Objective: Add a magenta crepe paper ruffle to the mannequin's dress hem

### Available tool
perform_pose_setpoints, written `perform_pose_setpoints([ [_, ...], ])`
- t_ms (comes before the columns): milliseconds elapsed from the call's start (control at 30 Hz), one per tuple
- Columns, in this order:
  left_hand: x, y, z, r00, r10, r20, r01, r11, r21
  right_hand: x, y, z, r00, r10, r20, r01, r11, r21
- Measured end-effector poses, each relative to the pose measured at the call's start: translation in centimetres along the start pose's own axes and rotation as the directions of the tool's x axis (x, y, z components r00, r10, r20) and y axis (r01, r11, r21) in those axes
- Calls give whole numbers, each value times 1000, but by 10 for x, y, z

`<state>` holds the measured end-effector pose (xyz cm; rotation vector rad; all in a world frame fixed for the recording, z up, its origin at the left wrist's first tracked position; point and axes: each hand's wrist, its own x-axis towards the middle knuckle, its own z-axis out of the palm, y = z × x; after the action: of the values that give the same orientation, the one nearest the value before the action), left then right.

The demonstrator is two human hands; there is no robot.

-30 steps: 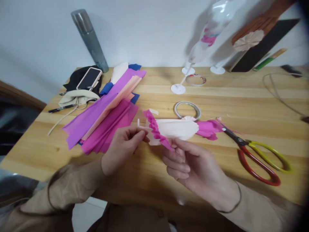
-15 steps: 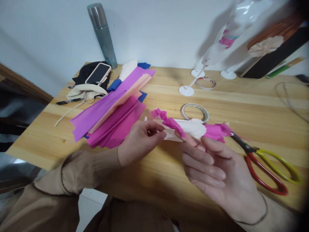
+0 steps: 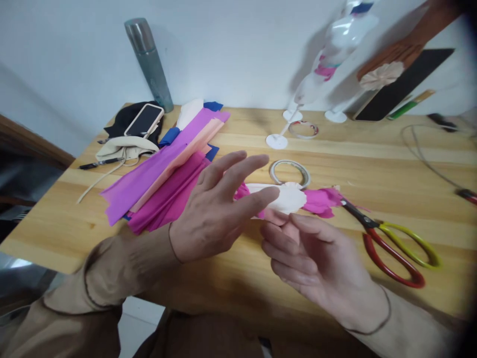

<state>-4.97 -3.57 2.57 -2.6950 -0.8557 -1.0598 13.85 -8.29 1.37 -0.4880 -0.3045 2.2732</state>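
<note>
My left hand (image 3: 212, 214) is spread, its fingers apart in front of a crumpled magenta crepe paper strip (image 3: 242, 191) and hiding most of it. My right hand (image 3: 320, 263), palm turned up, has thumb and fingers pinched together at the strip's lower end. Behind the fingertips lies a white paper piece (image 3: 292, 200) with a scalloped edge. Another piece of magenta crepe paper (image 3: 322, 202) sits just right of it, touching the tip of the scissors (image 3: 369, 222), which have one red and one yellow handle.
Folded crepe paper sheets (image 3: 160, 169) lie on the left, near a phone (image 3: 144, 120), a pen (image 3: 100, 163) and a flask (image 3: 151, 67). A tape roll (image 3: 306, 175) is beyond my hands. Plastic bottle shapes on white discs (image 3: 276, 141) and a dark board (image 3: 406, 87) stand by the wall.
My left hand has gone from pinched fingers beside the strip to spread fingers, moving up and right across it. My right hand keeps its pinch. The whole view has shifted slightly.
</note>
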Motion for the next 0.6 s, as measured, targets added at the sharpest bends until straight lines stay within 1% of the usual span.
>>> perform_pose_setpoints([
  [33, 2, -1, 0, 999, 23, 30, -23, 1000, -18, 0, 0, 0, 1000, -8, -11, 8, 1000, -4],
  [133, 5, -3, 1, 996, 48, 81, -39, 994, -106, -1, 1, 1, 999, -27, -43, 27, 1000, -8],
  [267, 7, -3, 3, 996, 51, 73, -36, 979, -200, -1, 2, -1, 997, -34, -63, 32, 999, -28],
  [367, 8, -2, 1, 997, 47, 67, -31, 976, -215, -1, 2, -3, 998, -24, -56, 23, 999, -30],
  [500, 8, -1, -2, 985, 80, 153, -40, 969, -245, -1, 1, -3, 998, -28, -58, 28, 1000, -1],
  [600, 8, -2, -1, 981, 91, 171, -43, 964, -264, 0, 1, -2, 996, -33, -85, 34, 999, 12],
])
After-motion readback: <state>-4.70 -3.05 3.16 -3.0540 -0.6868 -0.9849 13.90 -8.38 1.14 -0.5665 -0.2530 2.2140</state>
